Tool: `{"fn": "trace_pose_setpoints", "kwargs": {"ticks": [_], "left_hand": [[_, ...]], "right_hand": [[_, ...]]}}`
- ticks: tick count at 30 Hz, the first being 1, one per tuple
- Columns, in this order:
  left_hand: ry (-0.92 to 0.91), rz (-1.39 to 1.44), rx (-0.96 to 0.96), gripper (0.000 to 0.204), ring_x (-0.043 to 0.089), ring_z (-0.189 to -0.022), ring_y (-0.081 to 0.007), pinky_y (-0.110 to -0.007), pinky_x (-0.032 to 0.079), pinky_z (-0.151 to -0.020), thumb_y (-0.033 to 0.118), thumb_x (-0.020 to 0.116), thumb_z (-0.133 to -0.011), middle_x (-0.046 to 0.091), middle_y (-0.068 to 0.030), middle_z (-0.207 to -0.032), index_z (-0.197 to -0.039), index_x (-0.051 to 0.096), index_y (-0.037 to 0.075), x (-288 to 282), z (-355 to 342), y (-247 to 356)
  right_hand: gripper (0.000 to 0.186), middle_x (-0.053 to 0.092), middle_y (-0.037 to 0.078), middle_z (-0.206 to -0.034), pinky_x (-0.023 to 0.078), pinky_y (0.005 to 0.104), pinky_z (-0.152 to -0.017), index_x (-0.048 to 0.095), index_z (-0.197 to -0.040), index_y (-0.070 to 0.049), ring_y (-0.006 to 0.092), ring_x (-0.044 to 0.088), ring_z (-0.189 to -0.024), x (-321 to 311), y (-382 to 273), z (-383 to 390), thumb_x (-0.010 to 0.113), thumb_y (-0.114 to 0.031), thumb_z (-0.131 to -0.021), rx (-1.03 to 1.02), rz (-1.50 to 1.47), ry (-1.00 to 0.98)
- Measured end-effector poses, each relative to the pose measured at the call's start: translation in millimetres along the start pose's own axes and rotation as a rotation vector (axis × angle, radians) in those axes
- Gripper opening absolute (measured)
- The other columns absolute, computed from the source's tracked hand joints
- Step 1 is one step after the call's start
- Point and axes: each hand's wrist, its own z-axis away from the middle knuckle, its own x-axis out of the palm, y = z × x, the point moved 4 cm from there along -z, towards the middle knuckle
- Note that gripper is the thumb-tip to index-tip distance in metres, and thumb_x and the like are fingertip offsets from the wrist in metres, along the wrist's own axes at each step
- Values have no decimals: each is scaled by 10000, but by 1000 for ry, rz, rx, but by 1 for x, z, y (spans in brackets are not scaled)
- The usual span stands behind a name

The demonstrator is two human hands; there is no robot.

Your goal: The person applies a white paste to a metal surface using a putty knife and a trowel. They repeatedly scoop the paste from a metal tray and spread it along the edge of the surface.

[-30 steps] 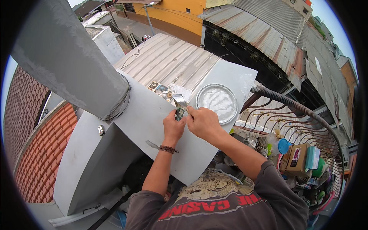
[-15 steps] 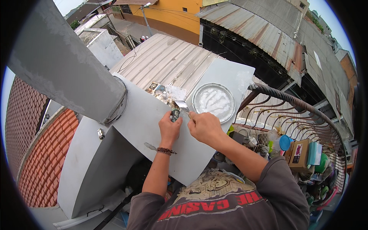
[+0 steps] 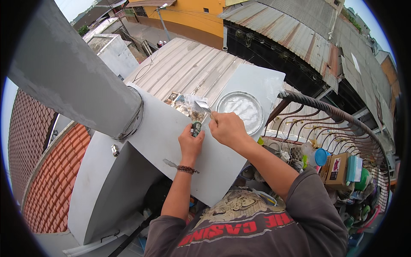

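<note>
My left hand (image 3: 189,142) is closed round a short dark-green object (image 3: 196,127), perhaps a tool handle, over the grey painted ledge (image 3: 171,132). My right hand (image 3: 226,129) grips a putty knife, its flat metal blade (image 3: 202,104) angled just above that object. Beside my right hand, on the ledge, lies a round tray or lid (image 3: 240,107) smeared with white paste. Behind the blade are crumpled scraps and small items (image 3: 180,99), too cluttered to make out. A grey column (image 3: 85,85) rises from the ledge at left, and a grey smear (image 3: 169,162) marks the surface near my left wrist.
A curved metal railing (image 3: 342,120) runs down the right around cluttered things: a cardboard box (image 3: 336,171), a blue lid (image 3: 321,156), bags. Beyond are a corrugated roof (image 3: 180,64), orange roof tiles (image 3: 51,175) and a yellow building (image 3: 188,17). A dark recess opens below the ledge.
Since half a second ago my right hand has moved slightly up with the putty knife, lifting its blade away from the green object. My left hand has stayed nearly in place.
</note>
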Motion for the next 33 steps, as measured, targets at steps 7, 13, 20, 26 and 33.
{"fn": "trace_pose_setpoints", "kwargs": {"ticks": [7,13,20,26,33], "left_hand": [[-16,-29,22,280,458,-495,-73,-263,397,-473,123,711,-769,557,-27,-586,-973,643,-57,-1,1,3],[-43,-59,-48,251,439,-490,-71,-262,393,-470,119,704,-774,541,-28,-572,-949,640,-48,1,2,-2],[-39,-5,-10,280,471,-487,-84,-278,415,-484,114,696,-778,569,-48,-579,-994,637,-54,1,6,2],[25,-47,19,340,482,-494,-87,-275,429,-496,125,710,-774,588,-52,-594,-1048,636,-62,-1,6,3],[51,-21,20,322,477,-481,-91,-276,418,-482,118,703,-773,577,-47,-578,-1039,638,-51,0,9,7]], "right_hand": [[273,654,214,-688,544,473,-653,702,-929,8,387,664,-682,-10,-17,-18,566,-204,-826,-54,-8,15],[325,674,238,-789,539,493,-739,686,-979,20,389,676,-792,1,-10,-27,530,-237,-853,-50,28,-47],[292,672,226,-790,534,489,-705,680,-970,-7,386,671,-780,9,10,-19,527,-236,-873,-51,77,52],[413,597,172,-965,529,477,-693,568,-1220,-7,353,665,-792,3,39,-41,585,-251,-887,-92,161,322],[359,581,156,-979,544,410,-633,582,-1168,-12,319,661,-776,4,37,-45,627,-98,-822,-172,303,188]]}}
